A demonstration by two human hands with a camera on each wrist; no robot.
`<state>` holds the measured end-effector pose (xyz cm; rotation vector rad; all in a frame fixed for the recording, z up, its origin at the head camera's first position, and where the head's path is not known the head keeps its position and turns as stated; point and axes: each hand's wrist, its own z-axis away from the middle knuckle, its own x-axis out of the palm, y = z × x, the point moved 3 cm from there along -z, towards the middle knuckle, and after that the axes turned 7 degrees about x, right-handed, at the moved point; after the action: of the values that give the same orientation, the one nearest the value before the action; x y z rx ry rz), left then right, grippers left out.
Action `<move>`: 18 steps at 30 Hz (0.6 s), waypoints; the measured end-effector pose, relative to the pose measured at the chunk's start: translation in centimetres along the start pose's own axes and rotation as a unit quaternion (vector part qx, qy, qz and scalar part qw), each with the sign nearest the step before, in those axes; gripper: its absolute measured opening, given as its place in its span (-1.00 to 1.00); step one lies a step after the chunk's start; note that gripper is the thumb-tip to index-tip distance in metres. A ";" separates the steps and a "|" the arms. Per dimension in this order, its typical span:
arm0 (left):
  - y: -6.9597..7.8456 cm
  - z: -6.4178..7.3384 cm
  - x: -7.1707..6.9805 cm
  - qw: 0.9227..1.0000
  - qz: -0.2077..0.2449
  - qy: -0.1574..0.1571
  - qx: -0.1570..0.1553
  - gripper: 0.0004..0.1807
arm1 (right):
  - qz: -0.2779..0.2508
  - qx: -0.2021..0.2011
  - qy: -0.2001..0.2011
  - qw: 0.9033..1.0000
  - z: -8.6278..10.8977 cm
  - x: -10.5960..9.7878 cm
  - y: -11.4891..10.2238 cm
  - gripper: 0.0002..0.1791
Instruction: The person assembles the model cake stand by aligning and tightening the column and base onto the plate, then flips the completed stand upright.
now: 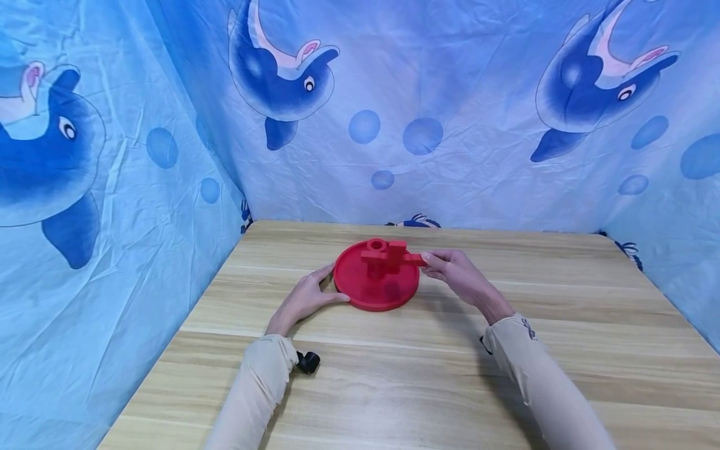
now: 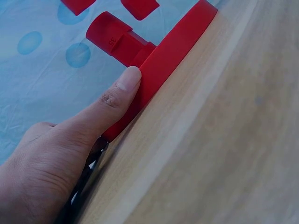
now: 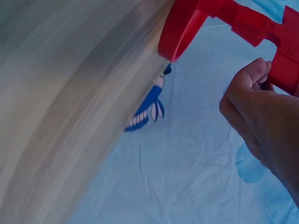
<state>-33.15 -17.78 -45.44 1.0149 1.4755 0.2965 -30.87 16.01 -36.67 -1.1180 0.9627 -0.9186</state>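
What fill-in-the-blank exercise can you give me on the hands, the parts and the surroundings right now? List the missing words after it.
The left hand touches a base whose outline, seen from above, is ____.
The right hand pinches one end of a bracket-like piece that is coloured ____.
The tabletop has a grain resembling ____.
The backdrop beyond it is mainly ____ in colour.
Missing words: round; red; wood; blue.

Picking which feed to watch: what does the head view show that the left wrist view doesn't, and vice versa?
Head view only: the right hand pinching a red piece, and dolphins on the blue curtain.
Left wrist view only: a marking, seemingly 35, on the red post.
Both: the left hand holding the red plate by its rim, plus the post, wooden table and curtain.
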 end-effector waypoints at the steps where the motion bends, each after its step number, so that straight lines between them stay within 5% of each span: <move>1: 0.0 0.0 0.0 1.000 0.001 0.000 0.000 0.13 | -0.026 0.008 -0.007 1.000 -0.2 0.1 0.1 -0.52; 8: -0.1 0.0 0.0 1.000 -0.006 -0.001 0.008 0.15 | -0.176 0.045 -0.044 0.982 -1.3 1.3 0.5 -0.71; 18: -0.1 0.0 0.0 1.000 -0.016 -0.003 0.004 0.15 | -0.223 0.069 -0.043 0.971 -2.8 2.7 0.9 -0.58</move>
<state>-33.18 -17.83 -45.47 0.9973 1.4867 0.2647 -32.56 12.82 -38.39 -1.2682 0.5733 -1.2676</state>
